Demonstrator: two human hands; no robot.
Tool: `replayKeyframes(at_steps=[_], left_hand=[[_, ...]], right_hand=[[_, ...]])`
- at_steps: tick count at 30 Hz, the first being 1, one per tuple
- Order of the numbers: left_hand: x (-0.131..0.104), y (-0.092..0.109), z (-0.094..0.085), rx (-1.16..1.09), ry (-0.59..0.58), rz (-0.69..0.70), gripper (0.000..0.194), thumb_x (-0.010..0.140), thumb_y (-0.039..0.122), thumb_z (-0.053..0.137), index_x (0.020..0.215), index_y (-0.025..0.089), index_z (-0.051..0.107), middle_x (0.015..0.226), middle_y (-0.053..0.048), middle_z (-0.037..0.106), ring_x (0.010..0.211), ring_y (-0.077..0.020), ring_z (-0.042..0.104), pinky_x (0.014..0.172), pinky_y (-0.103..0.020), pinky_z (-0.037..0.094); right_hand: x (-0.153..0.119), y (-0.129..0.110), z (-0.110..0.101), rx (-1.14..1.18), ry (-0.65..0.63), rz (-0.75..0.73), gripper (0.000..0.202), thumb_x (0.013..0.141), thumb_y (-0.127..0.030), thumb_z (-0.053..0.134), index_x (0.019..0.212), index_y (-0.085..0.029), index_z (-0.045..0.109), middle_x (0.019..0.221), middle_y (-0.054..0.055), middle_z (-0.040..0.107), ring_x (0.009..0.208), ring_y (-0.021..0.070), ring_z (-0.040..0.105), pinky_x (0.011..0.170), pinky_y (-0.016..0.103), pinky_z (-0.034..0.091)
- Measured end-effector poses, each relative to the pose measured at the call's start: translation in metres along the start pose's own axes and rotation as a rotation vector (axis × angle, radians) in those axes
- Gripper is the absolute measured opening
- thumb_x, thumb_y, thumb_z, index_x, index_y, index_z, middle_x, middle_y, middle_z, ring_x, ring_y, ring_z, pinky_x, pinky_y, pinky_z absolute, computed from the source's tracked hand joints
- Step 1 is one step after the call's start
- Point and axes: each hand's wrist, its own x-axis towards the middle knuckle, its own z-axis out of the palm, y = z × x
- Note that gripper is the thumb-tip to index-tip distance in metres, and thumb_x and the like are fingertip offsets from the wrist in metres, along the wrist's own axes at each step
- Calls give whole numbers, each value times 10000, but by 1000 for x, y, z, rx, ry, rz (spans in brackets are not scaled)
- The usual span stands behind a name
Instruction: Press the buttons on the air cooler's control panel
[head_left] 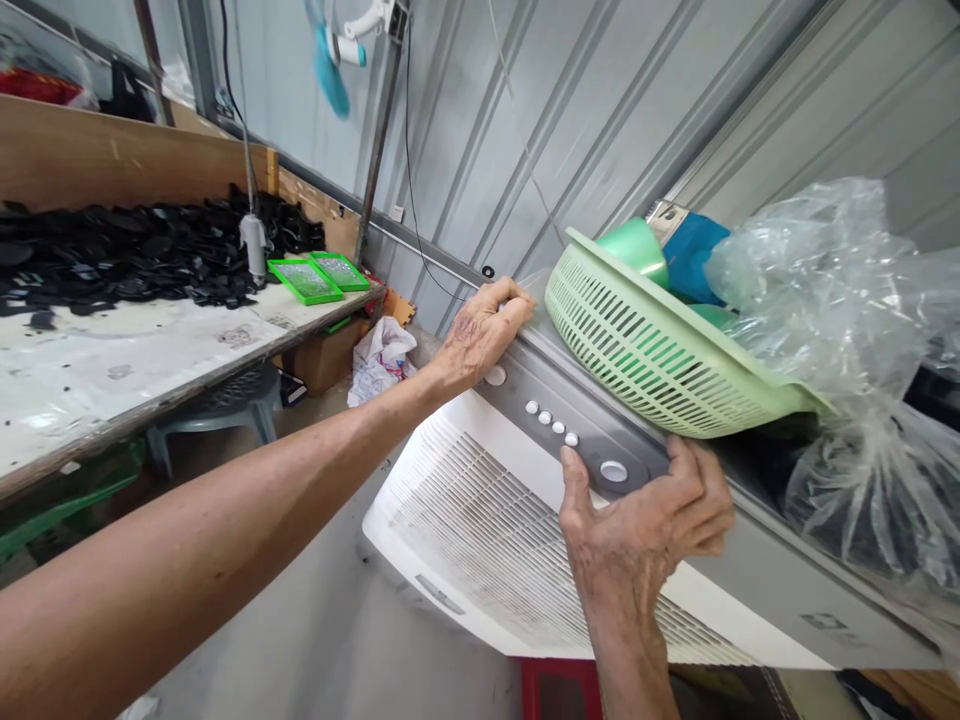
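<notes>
Hands grip a white appliance [480,500] with a grey control panel [577,420], which fills the near centre of the view. Left hand [480,335] curls its fingers over the panel's far top edge, palm flat against the grey face beside a round button. Right hand [649,525] holds the nearer part of the panel, thumb stretched up along the face toward the small white buttons [551,420], fingers folded loosely under the basket's rim. On top of the appliance sits a pale green basket [645,340], tilted, with a green cup [637,250] and a blue thing [694,255] behind it. Clear plastic bags [847,330] lie to the right, touching the basket. Far left, a counter [112,360] carries a heap of black parts [135,255] and two green trays [319,275].
</notes>
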Motion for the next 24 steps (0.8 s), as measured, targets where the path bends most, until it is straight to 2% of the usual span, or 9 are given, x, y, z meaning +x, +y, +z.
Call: replayKeyframes(at_steps=[5,10,16,18,20,21,22,23,24], left_hand=[[-1,5,-2,37,-20,-24,169,888,289,508,903,205,653,1035,-15,675,1026,-231,579,983,-355,423],[-2,3,-7,85,-79,-7,190,914,295,485,943,212,653,1038,-2,667,1032,-216,576,943,-326,421],[1,10,-15,193,-134,58,304,1006,445,458,880,214,610,923,-5,611,961,-205,571,916,-319,430],[-15,13,-20,231,-65,94,319,1015,474,458,883,220,600,941,-20,614,1014,-212,569,973,-326,425],[-50,8,-27,255,106,64,277,1005,481,487,957,233,601,1007,-35,623,1061,-218,563,1018,-337,418],[-74,1,-30,263,185,9,265,998,485,498,991,237,592,1034,-41,621,1047,-220,566,1003,-344,430],[-101,-8,-33,280,227,-84,261,988,491,513,1010,238,576,1042,-41,614,1008,-217,570,963,-348,446],[-130,-21,-34,293,204,-215,278,975,508,518,993,234,557,993,-34,602,942,-213,570,902,-346,461],[-158,-36,-34,288,56,-363,310,977,530,489,970,225,540,944,-31,593,905,-211,567,854,-341,467]], right_hand=[[-2,0,2,32,13,28,894,787,-670,738,1418,-120,423,1371,302,499,1311,500,442,1010,715,348],[-1,2,-2,23,3,30,832,826,-682,688,1394,-115,469,1349,284,527,1244,475,474,987,674,362],[16,24,-23,74,-61,-119,654,903,-595,643,1318,-97,560,1258,229,606,1150,391,555,1012,629,400],[13,30,-36,145,-16,-159,622,881,-514,714,1322,-99,573,1288,227,592,1192,390,567,1017,617,433],[-7,34,-51,253,0,-170,617,853,-397,771,1365,-126,557,1344,215,563,1250,381,560,1018,583,473],[-24,35,-57,319,-50,-159,620,848,-347,776,1389,-152,545,1363,198,558,1255,363,567,1010,558,495],[-47,35,-61,409,-166,-113,574,871,-299,745,1395,-180,541,1312,162,606,1227,329,592,1004,528,512],[-74,36,-63,516,-383,-29,486,912,-285,683,1371,-186,557,1265,145,644,1207,304,607,1010,506,517],[-104,36,-61,590,-708,118,426,940,-292,631,1350,-192,577,1282,138,651,1221,286,602,1031,483,511]])
